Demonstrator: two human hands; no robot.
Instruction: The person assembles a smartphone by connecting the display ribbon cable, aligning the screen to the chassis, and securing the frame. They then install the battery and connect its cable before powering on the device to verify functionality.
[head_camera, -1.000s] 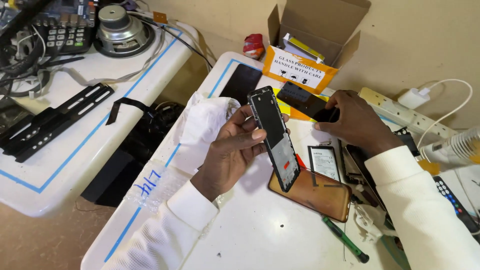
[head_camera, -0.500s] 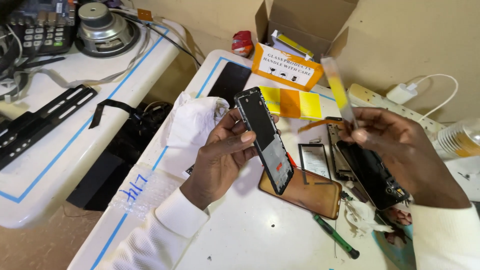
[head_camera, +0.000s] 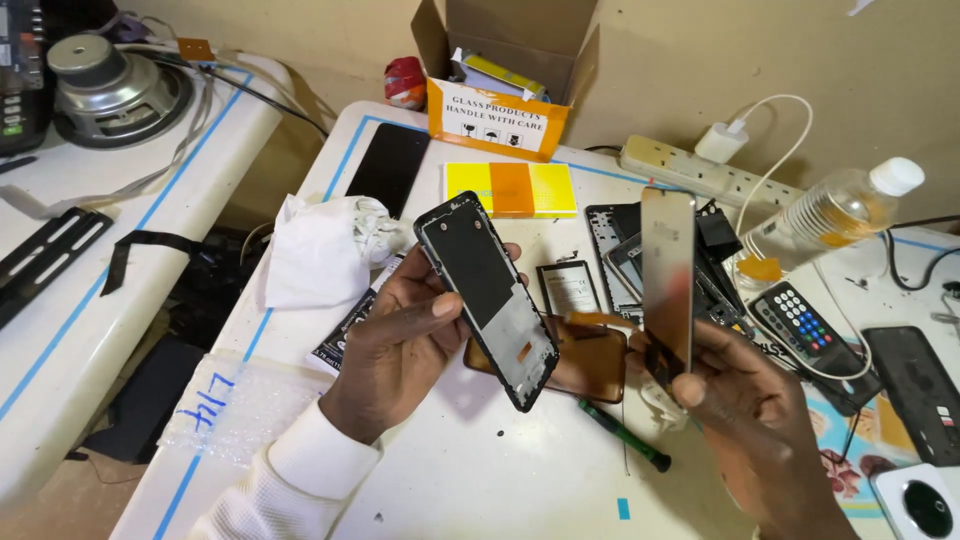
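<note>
— Now, what sits in the left hand (head_camera: 400, 350)?

— Holding a black rectangular phone frame with a bare inner panel (head_camera: 487, 285), tilted, above the white surface with blue tape lines (head_camera: 480, 480). Fingers (head_camera: 425, 285) wrapped behind it, thumb pressed on the near edge.

— And the right hand (head_camera: 760, 420)?

— Pinching a thin, glossy, rectangular screen panel (head_camera: 668, 280) by its lower end, held upright, just beside the frame but apart from it. Fingers closed narrow on that lower end.

— Below the two hands?

— Lying flat on the surface: a brown translucent phone cover (head_camera: 590, 362), partly hidden by the frame; a green-handled screwdriver (head_camera: 625, 437) near it; a small grey battery (head_camera: 569, 290) further back.

— Further off?

— Crumpled white cloth (head_camera: 320, 250) to the left, a yellow and orange flat packet (head_camera: 510, 190) behind, an open cardboard box (head_camera: 505, 70) against the wall, a white power strip (head_camera: 700, 172), a clear plastic bottle with a white cap (head_camera: 840, 210) lying tilted at the right, and a small black keypad phone (head_camera: 800, 325).
</note>
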